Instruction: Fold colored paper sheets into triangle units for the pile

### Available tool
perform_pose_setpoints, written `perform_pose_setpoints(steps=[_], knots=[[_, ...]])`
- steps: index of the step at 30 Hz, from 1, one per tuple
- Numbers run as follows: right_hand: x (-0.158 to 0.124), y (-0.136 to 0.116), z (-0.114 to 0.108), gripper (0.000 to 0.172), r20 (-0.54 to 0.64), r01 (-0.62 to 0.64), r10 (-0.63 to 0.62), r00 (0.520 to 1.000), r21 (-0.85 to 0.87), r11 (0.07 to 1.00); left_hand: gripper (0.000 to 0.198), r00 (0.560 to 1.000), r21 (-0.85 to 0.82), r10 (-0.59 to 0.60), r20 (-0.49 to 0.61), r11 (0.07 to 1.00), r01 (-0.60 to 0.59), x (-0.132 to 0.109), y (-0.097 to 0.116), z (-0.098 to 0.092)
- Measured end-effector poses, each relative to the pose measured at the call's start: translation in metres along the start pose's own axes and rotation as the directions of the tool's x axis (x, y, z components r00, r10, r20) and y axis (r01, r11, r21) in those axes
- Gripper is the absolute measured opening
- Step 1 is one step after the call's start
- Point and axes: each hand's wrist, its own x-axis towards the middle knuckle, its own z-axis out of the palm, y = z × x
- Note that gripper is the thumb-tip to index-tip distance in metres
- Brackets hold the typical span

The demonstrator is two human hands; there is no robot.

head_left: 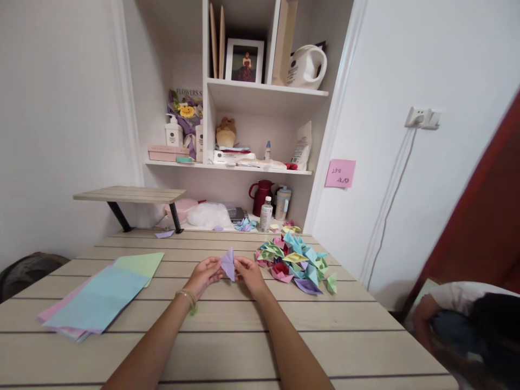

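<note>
A small purple piece of folded paper (228,264) is held up between my two hands, just above the table. My left hand (205,273) pinches its left side, and my right hand (248,272) grips its right edge between thumb and fingers. A bracelet circles my left wrist. Right of my hands lies a heap of folded paper boats (296,257) in blue, green, pink, yellow, red and purple. To the left, a fanned stack of coloured paper sheets (97,299) has blue on top, with pink and green edges showing.
A small raised shelf (130,193) on black legs stands at the table's back left. Behind the table (227,346), a bottle (265,215), a red jug (261,197) and more folded paper (246,225) sit under white shelving. Another person (467,319) is low at the far right.
</note>
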Motion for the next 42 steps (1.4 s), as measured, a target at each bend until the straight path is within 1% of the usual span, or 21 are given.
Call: perform_pose_setpoints(steps=[3,6,9,12,14,16,18,20,22,24,26,28,29,31,33,35,37,42], knots=[[0.0,0.0,0.001,0.043,-0.026,0.012,-0.013,1.0,-0.05,0.999,0.027,1.0,-0.003,-0.022,0.021,1.0,0.022,-0.002,0.001,0.002],[0.0,0.001,0.001,0.037,-0.053,0.027,-0.032,0.998,-0.076,0.997,0.027,1.0,-0.012,-0.003,0.008,1.0,0.003,-0.003,0.001,0.003],[0.0,0.003,0.0,0.03,-0.026,0.055,-0.058,0.998,-0.11,0.992,0.029,1.0,-0.011,0.026,-0.015,1.0,-0.026,-0.003,0.0,0.004],[-0.001,0.004,0.0,0.019,0.007,0.102,-0.103,0.995,-0.244,0.964,0.03,1.0,0.014,0.03,-0.007,0.999,-0.029,-0.003,-0.001,0.005],[-0.003,0.003,0.001,0.015,0.016,0.146,-0.151,0.988,-0.375,0.915,0.029,0.998,0.055,0.06,-0.01,0.997,-0.06,-0.003,-0.002,0.006],[-0.005,0.001,0.002,0.013,0.029,0.198,-0.212,0.977,-0.498,0.844,0.027,0.992,0.143,0.127,-0.015,0.982,-0.123,-0.003,-0.003,0.008],[-0.007,-0.002,0.002,0.012,0.044,0.244,-0.275,0.961,-0.604,0.758,0.025,0.977,0.264,0.212,0.004,0.942,-0.205,-0.003,-0.004,0.01],[-0.009,-0.004,0.002,0.012,0.044,0.266,-0.325,0.945,-0.681,0.682,0.023,0.961,0.36,0.273,0.049,0.892,-0.272,-0.004,-0.004,0.013],[-0.009,-0.005,0.001,0.012,0.027,0.261,-0.353,0.935,-0.727,0.636,0.023,0.954,0.395,0.283,0.098,0.869,-0.298,-0.005,-0.005,0.014],[-0.008,-0.005,-0.001,0.013,0.001,0.241,-0.358,0.934,-0.742,0.626,0.024,0.957,0.391,0.253,0.139,0.874,-0.288,-0.006,-0.006,0.015],[-0.007,-0.003,-0.002,0.013,-0.026,0.218,-0.341,0.94,-0.723,0.655,0.027,0.962,0.377,0.222,0.162,0.886,-0.268,-0.006,-0.006,0.015],[-0.005,-0.001,-0.003,0.013,-0.052,0.185,-0.288,0.956,-0.653,0.734,0.03,0.966,0.366,0.201,0.163,0.897,-0.248,-0.006,-0.007,0.014],[-0.004,0.0,-0.003,0.015,-0.069,0.161,-0.249,0.966,-0.592,0.79,0.031,0.968,0.358,0.196,0.154,0.902,-0.24,-0.005,-0.007,0.013],[-0.002,0.002,-0.003,0.022,-0.101,0.105,-0.161,0.982,-0.417,0.903,0.032,0.971,0.331,0.199,0.129,0.915,-0.231,-0.003,-0.006,0.012],[-0.001,0.002,-0.004,0.03,-0.119,0.056,-0.084,0.989,-0.218,0.974,0.033,0.971,0.293,0.213,0.104,0.927,-0.235,-0.001,-0.006,0.01],[0.0,0.001,-0.004,0.036,-0.116,0.026,-0.033,0.993,-0.065,0.998,0.033,0.972,0.25,0.218,0.087,0.94,-0.233,0.0,-0.005,0.01],[0.001,0.0,-0.005,0.039,-0.104,0.007,-0.005,0.995,0.022,1.0,0.035,0.975,0.202,0.207,0.077,0.955,-0.219,0.0,-0.003,0.009],[0.001,-0.002,-0.006,0.039,-0.062,-0.028,0.033,0.998,0.082,0.996,0.035,0.982,0.09,0.171,0.078,0.98,-0.178,-0.002,0.0,0.007]])
